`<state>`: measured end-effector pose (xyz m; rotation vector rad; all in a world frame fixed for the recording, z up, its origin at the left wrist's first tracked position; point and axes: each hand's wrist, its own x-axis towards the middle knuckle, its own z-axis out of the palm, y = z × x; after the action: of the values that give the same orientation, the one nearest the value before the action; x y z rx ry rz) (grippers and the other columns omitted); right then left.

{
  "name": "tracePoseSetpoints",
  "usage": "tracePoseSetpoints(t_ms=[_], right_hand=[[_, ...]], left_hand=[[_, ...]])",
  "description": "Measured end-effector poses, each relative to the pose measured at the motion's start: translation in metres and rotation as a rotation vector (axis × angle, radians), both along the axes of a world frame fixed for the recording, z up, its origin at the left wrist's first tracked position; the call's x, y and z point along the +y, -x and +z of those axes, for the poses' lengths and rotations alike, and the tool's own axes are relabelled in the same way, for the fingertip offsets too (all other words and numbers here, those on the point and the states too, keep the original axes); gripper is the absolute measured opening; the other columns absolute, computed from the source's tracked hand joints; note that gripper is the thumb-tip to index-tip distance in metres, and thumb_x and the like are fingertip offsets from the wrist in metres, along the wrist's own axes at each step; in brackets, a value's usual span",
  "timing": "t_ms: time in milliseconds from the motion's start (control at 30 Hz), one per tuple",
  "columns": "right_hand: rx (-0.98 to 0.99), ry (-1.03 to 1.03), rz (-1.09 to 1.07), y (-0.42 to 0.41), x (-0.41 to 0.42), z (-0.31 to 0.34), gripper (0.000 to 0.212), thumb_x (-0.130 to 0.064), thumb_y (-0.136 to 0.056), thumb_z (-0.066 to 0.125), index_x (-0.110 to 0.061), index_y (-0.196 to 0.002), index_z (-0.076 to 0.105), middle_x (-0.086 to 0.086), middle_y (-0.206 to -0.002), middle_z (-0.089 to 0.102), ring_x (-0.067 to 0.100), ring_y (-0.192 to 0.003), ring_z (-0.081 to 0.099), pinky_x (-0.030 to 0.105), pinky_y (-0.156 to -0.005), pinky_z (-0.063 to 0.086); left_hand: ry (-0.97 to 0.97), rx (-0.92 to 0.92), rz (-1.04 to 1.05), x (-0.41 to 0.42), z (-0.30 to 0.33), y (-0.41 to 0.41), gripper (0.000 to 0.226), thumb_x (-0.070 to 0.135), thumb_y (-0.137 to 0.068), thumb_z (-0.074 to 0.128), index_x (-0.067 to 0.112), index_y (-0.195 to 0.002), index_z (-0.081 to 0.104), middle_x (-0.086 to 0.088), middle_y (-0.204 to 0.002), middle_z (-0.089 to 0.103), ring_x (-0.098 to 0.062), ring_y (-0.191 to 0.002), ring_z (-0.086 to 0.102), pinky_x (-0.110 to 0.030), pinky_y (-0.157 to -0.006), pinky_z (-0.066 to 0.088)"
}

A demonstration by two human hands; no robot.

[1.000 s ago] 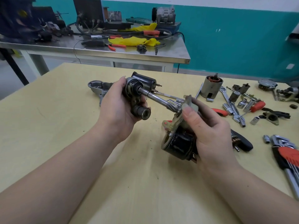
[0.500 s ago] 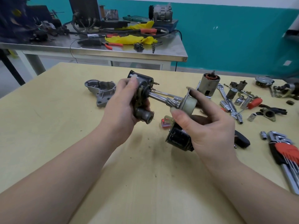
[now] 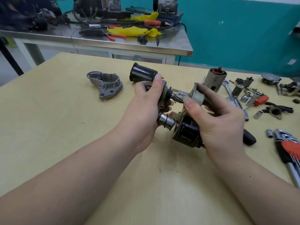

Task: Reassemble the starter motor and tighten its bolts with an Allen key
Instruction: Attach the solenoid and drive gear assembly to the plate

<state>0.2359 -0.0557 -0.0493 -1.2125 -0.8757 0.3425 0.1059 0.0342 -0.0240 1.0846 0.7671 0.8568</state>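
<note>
My right hand point(image 3: 217, 120) hides the black housing's point(image 3: 186, 133) far side; at 3 o'clock, the Allen key set point(image 3: 290, 153) runs off frame.

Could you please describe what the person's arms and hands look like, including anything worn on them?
Both forearms are bare up to the frame edge, with no sleeves in view. The left hand and right hand wear no gloves, rings or watch. The fingernails are short and unpainted.

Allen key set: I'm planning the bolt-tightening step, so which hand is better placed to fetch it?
Probably the right hand: the Allen key set lies on the table's right side, beyond it. The left hand is farther away. Both hands hold motor parts now.
</note>
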Motion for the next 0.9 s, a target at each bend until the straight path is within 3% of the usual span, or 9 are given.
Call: tracePoseSetpoints(t_ms=[67, 133, 333, 533, 633, 767, 900], right_hand=[[-0.055, -0.007, -0.016, 0.001, -0.001, 0.001, 0.052, -0.035, -0.083, 0.090, -0.022, -0.130, 0.074, -0.015, -0.107, 0.081, 0.001, -0.089, 0.078, 0.014, -0.072, 0.061], [-0.084, -0.015, -0.026, 0.002, -0.001, 0.002, 0.052, -0.039, -0.082, 0.089, -0.024, -0.129, 0.074, -0.013, -0.108, 0.080, 0.002, -0.089, 0.078, 0.015, -0.072, 0.061], [-0.249, -0.005, -0.028, -0.001, -0.005, 0.005, 0.056, -0.046, -0.082, 0.088, -0.029, -0.132, 0.069, -0.007, -0.116, 0.079, 0.013, -0.101, 0.079, 0.034, -0.083, 0.066], [-0.196, 0.007, -0.045, -0.001, -0.004, 0.008, 0.051, -0.044, -0.080, 0.087, -0.029, -0.126, 0.070, -0.018, -0.109, 0.078, 0.002, -0.089, 0.078, 0.017, -0.070, 0.062], [-0.162, 0.016, -0.038, -0.003, -0.003, 0.007, 0.050, -0.043, -0.080, 0.088, -0.030, -0.125, 0.072, -0.015, -0.109, 0.079, 0.003, -0.090, 0.078, 0.017, -0.072, 0.062], [-0.038, 0.006, -0.018, -0.006, -0.003, 0.008, 0.053, -0.056, -0.076, 0.089, -0.032, -0.121, 0.077, -0.007, -0.110, 0.080, 0.013, -0.098, 0.079, 0.030, -0.078, 0.065], [0.100, -0.030, 0.034, -0.008, -0.005, 0.008, 0.050, -0.055, -0.074, 0.091, -0.030, -0.116, 0.080, 0.001, -0.109, 0.081, 0.024, -0.100, 0.080, 0.043, -0.080, 0.067]], left_hand=[[0.056, -0.027, -0.026, -0.001, 0.002, 0.001, 0.041, 0.052, -0.109, 0.056, 0.019, -0.132, 0.054, -0.015, -0.127, 0.072, -0.041, -0.118, 0.073, -0.063, -0.092, 0.063], [0.082, -0.058, -0.042, -0.001, 0.003, 0.002, 0.041, 0.051, -0.109, 0.056, 0.017, -0.134, 0.053, -0.017, -0.132, 0.072, -0.043, -0.123, 0.071, -0.069, -0.094, 0.061], [0.162, -0.122, -0.122, 0.000, 0.006, 0.005, 0.043, 0.048, -0.111, 0.054, 0.016, -0.140, 0.053, -0.017, -0.130, 0.075, -0.038, -0.111, 0.078, -0.071, -0.088, 0.061], [0.244, -0.136, -0.191, -0.001, 0.002, 0.005, 0.056, 0.049, -0.110, 0.055, 0.010, -0.150, 0.053, -0.023, -0.141, 0.068, -0.044, -0.118, 0.074, -0.053, -0.078, 0.065], [0.223, -0.138, -0.168, -0.002, -0.001, 0.003, 0.055, 0.049, -0.110, 0.055, 0.007, -0.146, 0.060, -0.024, -0.140, 0.068, -0.042, -0.122, 0.073, -0.056, -0.093, 0.065], [0.126, -0.116, -0.186, 0.000, -0.004, 0.002, 0.060, 0.053, -0.110, 0.054, 0.003, -0.141, 0.064, -0.024, -0.139, 0.069, -0.041, -0.127, 0.069, -0.057, -0.110, 0.056], [0.015, -0.093, -0.228, 0.002, -0.004, 0.002, 0.060, 0.055, -0.107, 0.056, 0.006, -0.141, 0.063, -0.017, -0.131, 0.075, -0.033, -0.123, 0.073, -0.051, -0.108, 0.058]])
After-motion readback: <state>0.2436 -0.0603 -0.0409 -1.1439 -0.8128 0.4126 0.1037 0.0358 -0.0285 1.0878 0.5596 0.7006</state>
